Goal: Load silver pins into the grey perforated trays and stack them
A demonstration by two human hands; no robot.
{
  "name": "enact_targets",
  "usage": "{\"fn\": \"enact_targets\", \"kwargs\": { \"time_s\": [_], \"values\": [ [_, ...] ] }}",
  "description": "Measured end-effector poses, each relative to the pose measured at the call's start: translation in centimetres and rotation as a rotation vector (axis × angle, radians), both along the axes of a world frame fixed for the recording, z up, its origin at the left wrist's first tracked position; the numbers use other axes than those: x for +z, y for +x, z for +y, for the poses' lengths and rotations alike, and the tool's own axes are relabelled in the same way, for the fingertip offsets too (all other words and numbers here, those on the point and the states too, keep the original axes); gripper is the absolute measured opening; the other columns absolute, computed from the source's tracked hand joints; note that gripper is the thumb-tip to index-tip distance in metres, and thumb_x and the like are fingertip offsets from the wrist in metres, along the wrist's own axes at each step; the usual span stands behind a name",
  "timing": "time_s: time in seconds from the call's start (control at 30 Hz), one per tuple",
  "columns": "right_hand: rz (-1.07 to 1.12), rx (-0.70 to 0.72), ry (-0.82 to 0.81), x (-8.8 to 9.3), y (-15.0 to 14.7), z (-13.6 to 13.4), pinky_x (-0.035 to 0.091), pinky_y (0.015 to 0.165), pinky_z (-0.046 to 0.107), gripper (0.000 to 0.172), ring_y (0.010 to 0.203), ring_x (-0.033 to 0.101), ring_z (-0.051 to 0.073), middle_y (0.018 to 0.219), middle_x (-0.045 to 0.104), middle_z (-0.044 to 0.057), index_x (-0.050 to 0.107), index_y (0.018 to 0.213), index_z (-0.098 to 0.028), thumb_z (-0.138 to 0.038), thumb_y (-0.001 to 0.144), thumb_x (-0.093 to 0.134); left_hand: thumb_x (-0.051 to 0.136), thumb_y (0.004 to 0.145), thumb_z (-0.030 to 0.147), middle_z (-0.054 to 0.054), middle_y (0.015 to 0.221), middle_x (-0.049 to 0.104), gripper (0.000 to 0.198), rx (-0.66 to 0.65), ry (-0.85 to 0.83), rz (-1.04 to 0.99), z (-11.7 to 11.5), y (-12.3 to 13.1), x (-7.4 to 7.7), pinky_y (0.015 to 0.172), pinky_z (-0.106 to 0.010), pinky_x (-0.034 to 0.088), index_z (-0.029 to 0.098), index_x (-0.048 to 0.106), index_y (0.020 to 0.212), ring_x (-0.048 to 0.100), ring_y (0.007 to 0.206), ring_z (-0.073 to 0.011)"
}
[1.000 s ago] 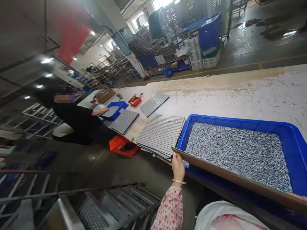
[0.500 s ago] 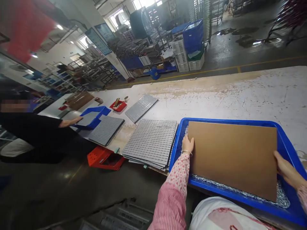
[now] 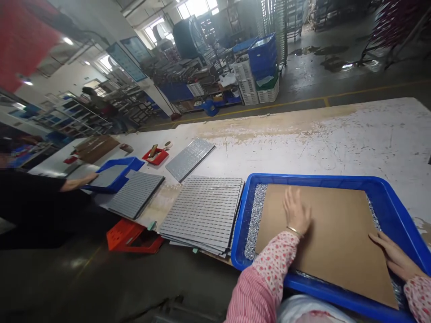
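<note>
A flat brown board [image 3: 330,242], like cardboard, lies in a large blue plastic tray [image 3: 311,181]. Beneath and around it show many small shiny silver metal pieces [image 3: 256,215], too small to name. My left hand [image 3: 297,211] is over the board's left part, its fingers spread and slightly blurred; whether it touches the surface I cannot tell. At the board's right edge rests my right hand [image 3: 395,255], its fingers stretched out onto the edge rather than wrapped round it.
Left of the tray stands a stack of grey slotted panels [image 3: 205,211], with another stack [image 3: 137,194] beyond. A foil-like grey panel [image 3: 191,158] and a small red tray [image 3: 155,157] lie farther back. A co-worker's hand [image 3: 84,180] touches a blue bin [image 3: 129,167]. An orange crate [image 3: 131,237] sits below.
My left hand has left the board's left edge and moved right, over its surface. The board has shifted slightly, exposing more metal pieces at left. My right hand stays by its right edge.
</note>
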State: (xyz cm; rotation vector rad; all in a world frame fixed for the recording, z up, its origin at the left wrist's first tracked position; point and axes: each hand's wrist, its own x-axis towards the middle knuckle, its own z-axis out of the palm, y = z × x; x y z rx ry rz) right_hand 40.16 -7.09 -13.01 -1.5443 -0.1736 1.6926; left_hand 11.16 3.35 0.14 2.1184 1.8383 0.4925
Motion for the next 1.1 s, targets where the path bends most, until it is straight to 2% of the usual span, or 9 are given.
{"fn": "enact_targets", "kwargs": {
  "time_s": [0.07, 0.2, 0.37, 0.5, 0.63, 0.73, 0.87, 1.03, 1.1],
  "values": [
    [0.12, -0.035, -0.055, 0.7, -0.7, -0.1, 0.053, 0.096, 0.036, 0.071, 0.111, 0.063, 0.035, 0.141, 0.051, 0.017, 0.051, 0.137, -0.037, -0.034, 0.068, 0.071, 0.051, 0.089, 0.04, -0.013, 0.163, 0.01, 0.071, -0.163, 0.072, 0.015, -0.2, 2.5, -0.6, 0.12, -0.059, 0.013, 0.021, 0.027, 0.152, 0.005, 0.15, -0.0323],
    [0.226, -0.021, -0.059, 1.7, -1.3, -0.3, 0.056, 0.097, 0.04, 0.077, 0.111, 0.063, 0.033, 0.133, 0.06, 0.01, 0.046, 0.142, -0.036, -0.033, 0.069, 0.07, 0.046, 0.09, 0.053, -0.012, 0.156, 0.033, 0.066, -0.53, -0.103, 0.081, -1.3, 4.3, -3.7, 0.117, -0.062, 0.022, 0.023, 0.037, 0.148, 0.026, 0.145, -0.0312],
    [0.32, -0.007, -0.035, 2.1, -1.7, -0.5, 0.055, 0.098, 0.044, 0.072, 0.114, 0.062, 0.032, 0.126, 0.066, 0.01, 0.049, 0.141, -0.028, -0.03, 0.072, 0.069, 0.043, 0.091, 0.056, -0.007, 0.163, 0.016, 0.069, -0.426, 0.014, 0.07, -1.6, 3.9, -4.5, 0.119, -0.062, 0.013, 0.026, 0.029, 0.152, 0.011, 0.15, -0.0299],
    [0.406, 0.039, 0.025, 2.0, -4.0, -0.4, 0.053, 0.1, 0.044, 0.071, 0.118, 0.06, 0.03, 0.127, 0.065, 0.008, 0.049, 0.142, -0.027, -0.025, 0.075, 0.071, 0.041, 0.091, 0.059, -0.012, 0.157, 0.032, 0.069, -0.477, -0.155, 0.159, -1.0, 3.1, -4.6, 0.117, -0.063, 0.02, 0.023, 0.036, 0.149, 0.023, 0.147, -0.031],
    [0.455, 0.034, -0.084, 3.2, -6.3, 0.2, 0.054, 0.098, 0.044, 0.07, 0.112, 0.064, 0.031, 0.121, 0.068, 0.012, 0.048, 0.144, -0.021, -0.027, 0.078, 0.07, 0.039, 0.092, 0.059, -0.009, 0.162, 0.021, 0.068, -0.397, -0.051, 0.129, -0.7, 2.8, -5.1, 0.118, -0.062, 0.014, 0.027, 0.031, 0.151, 0.014, 0.149, -0.0295],
    [0.438, 0.06, -0.145, 4.4, -7.1, 0.6, 0.054, 0.096, 0.045, 0.066, 0.106, 0.067, 0.031, 0.114, 0.07, 0.015, 0.049, 0.142, -0.017, -0.03, 0.08, 0.07, 0.042, 0.091, 0.059, -0.011, 0.16, 0.026, 0.069, -0.44, -0.168, 0.117, -0.4, 2.4, -4.6, 0.117, -0.062, 0.019, 0.025, 0.034, 0.149, 0.02, 0.148, -0.0298],
    [0.418, 0.096, -0.135, 5.1, -7.0, -0.5, 0.055, 0.096, 0.045, 0.063, 0.107, 0.067, 0.032, 0.11, 0.072, 0.012, 0.056, 0.134, -0.019, -0.031, 0.075, 0.073, 0.047, 0.091, 0.047, -0.01, 0.162, 0.02, 0.064, -0.221, -0.037, 0.091, 0.4, -0.5, -2.8, 0.119, -0.059, 0.013, 0.026, 0.032, 0.149, 0.013, 0.15, -0.0274],
    [0.425, 0.267, -0.153, 4.7, -6.5, -3.5, 0.053, 0.099, 0.042, 0.065, 0.115, 0.062, 0.033, 0.108, 0.073, 0.012, 0.065, 0.121, -0.019, -0.034, 0.061, 0.082, 0.053, 0.088, 0.036, -0.024, 0.154, 0.032, 0.06, 0.36, -0.236, 0.143, -1.1, -11.1, -2.8, 0.116, -0.057, 0.023, 0.012, 0.041, 0.142, 0.023, 0.146, -0.0354],
    [0.371, 0.255, -0.141, 4.9, -6.3, -3.9, 0.052, 0.101, 0.041, 0.063, 0.115, 0.062, 0.032, 0.108, 0.073, 0.01, 0.067, 0.118, -0.02, -0.035, 0.06, 0.084, 0.051, 0.088, 0.034, -0.025, 0.149, 0.039, 0.06, 0.449, -0.28, 0.076, -2.9, -15.1, -3.6, 0.115, -0.048, 0.03, 0.009, 0.039, 0.141, 0.034, 0.141, -0.0321]
  ]
}}
